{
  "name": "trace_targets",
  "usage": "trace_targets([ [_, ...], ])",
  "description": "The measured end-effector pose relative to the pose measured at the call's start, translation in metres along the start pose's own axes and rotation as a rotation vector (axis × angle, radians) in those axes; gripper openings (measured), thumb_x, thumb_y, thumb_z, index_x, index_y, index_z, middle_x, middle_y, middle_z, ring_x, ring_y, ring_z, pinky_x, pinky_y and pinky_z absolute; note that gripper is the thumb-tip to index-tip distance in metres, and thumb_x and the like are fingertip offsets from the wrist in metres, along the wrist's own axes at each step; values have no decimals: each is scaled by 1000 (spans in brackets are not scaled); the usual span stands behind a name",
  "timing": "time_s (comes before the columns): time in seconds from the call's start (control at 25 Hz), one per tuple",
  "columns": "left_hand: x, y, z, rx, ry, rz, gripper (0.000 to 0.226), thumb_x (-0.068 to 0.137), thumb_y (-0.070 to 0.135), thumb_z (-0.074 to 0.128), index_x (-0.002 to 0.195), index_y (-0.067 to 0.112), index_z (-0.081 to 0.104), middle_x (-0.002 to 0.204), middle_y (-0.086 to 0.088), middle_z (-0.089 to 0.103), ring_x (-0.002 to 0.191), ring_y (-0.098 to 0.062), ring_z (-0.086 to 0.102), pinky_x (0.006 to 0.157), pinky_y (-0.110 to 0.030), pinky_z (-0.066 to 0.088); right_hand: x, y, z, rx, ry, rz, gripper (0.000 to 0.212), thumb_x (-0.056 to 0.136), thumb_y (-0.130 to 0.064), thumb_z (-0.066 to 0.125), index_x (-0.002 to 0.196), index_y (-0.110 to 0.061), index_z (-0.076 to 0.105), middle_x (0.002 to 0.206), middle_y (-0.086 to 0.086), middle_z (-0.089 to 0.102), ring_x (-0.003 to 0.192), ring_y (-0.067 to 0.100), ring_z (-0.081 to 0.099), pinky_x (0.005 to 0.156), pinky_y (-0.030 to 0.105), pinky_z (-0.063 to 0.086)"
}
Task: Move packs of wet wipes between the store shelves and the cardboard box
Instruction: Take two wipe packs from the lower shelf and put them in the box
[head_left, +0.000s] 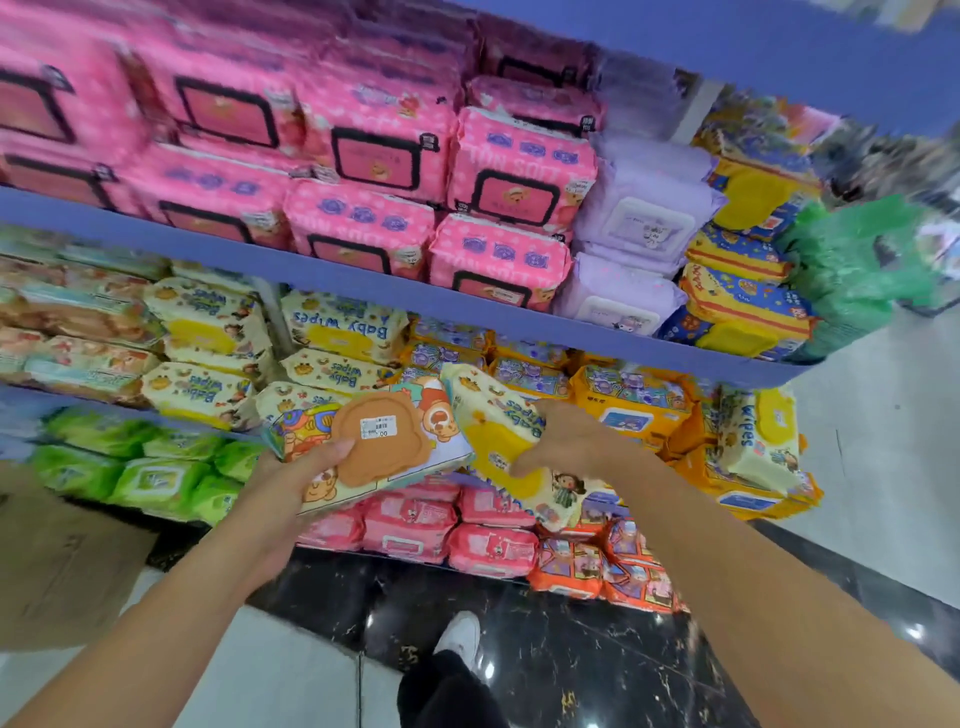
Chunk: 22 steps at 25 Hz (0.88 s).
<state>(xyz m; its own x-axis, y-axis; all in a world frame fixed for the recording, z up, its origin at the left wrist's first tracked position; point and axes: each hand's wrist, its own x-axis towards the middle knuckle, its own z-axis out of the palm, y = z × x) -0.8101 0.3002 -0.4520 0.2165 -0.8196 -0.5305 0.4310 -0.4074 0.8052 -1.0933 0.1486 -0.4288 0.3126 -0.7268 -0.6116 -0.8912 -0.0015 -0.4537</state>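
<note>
Orange-lidded pack (382, 449) lies flat in the left hand (291, 486), thumb on its near-left edge, fingers curled underneath. Just right, a cream pack (506, 441) tilts under the right hand (566, 441), fingers wrapped over its top, thumb at the near side. Both arms reach forward. Blue shelves (395, 291) hold stacked packs; a cardboard box (62, 561) stands near left on the tiled floor (291, 670).

Cardboard box (62, 561) cut by left edge; upper pink packs (208, 104) blurred.
</note>
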Motion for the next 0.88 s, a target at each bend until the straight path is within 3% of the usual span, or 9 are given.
trace_targets([
  [0.16, -80, 17, -107, -10, 50, 78, 98, 42, 49, 98, 130, 18, 65, 115, -7, 78, 102, -28, 76, 92, -43, 57, -51, -91, 59, 145, 28, -29, 114, 72, -48, 86, 160, -19, 18, 167, 1, 17, 149, 28, 28, 114, 45, 35],
  [0.24, -132, 24, -175, -47, 150, 156, 109, 28, 55, 100, 125, 15, 69, 111, -10, 79, 95, -26, 78, 78, -35, 61, -70, -147, 106, 301, 23, -33, 106, 70, -46, 88, 155, -16, 31, 163, 5, 28, 139, 23, 46, 103, 40, 46],
  [0.32, -183, 31, -249, -112, 268, 243, 103, 28, 53, 100, 118, 12, 73, 107, -14, 79, 86, -26, 78, 68, -31, 61, -88, -208, 160, 547, -49, -59, 74, 73, -27, 87, 136, -7, 53, 133, 15, 62, 87, 8, 73, 65, 21, 54],
  [0.36, -211, 36, -291, -135, 333, 280, 94, 33, 49, 99, 116, 11, 75, 107, -15, 79, 87, -28, 78, 72, -33, 61, -88, -245, 192, 625, -90, -54, 59, 76, -19, 84, 127, -4, 59, 111, 14, 71, 60, 5, 70, 46, 18, 49],
  [0.48, -242, 39, -355, -177, 463, 299, 77, 50, 42, 89, 120, 13, 73, 112, -13, 78, 101, -33, 75, 92, -44, 57, -90, -301, 244, 820, -138, -25, 14, 91, -10, 70, 102, -4, 64, 79, 9, 68, 32, 4, 54, 30, 16, 36],
  [0.56, -260, 40, -410, -232, 566, 304, 70, 58, 38, 87, 121, 14, 71, 111, -13, 78, 101, -33, 75, 93, -46, 58, -84, -352, 292, 901, -247, -37, 7, 94, -7, 63, 97, 0, 64, 67, 11, 70, 35, 11, 59, 32, 18, 42],
  [0.64, -267, 38, -467, -252, 655, 308, 58, 67, 31, 85, 120, 16, 71, 109, -12, 79, 96, -31, 77, 83, -41, 59, -75, -403, 344, 928, -384, -60, 33, 84, -13, 73, 112, 3, 66, 87, 18, 77, 67, 29, 76, 57, 37, 61],
  [0.72, -266, 38, -520, -263, 731, 287, 61, 66, 30, 89, 122, 18, 69, 108, -11, 79, 94, -29, 77, 76, -38, 59, -50, -450, 390, 943, -447, -66, 55, 73, -18, 80, 123, 0, 65, 108, 25, 74, 94, 43, 74, 82, 55, 59],
  [0.88, -240, 59, -629, -265, 838, 258, 69, 63, 33, 92, 124, 18, 65, 107, -11, 79, 94, -32, 78, 78, -41, 60, 8, -547, 468, 971, -505, -15, 46, 80, -18, 77, 122, -3, 66, 108, 24, 74, 96, 43, 73, 82, 53, 59],
])
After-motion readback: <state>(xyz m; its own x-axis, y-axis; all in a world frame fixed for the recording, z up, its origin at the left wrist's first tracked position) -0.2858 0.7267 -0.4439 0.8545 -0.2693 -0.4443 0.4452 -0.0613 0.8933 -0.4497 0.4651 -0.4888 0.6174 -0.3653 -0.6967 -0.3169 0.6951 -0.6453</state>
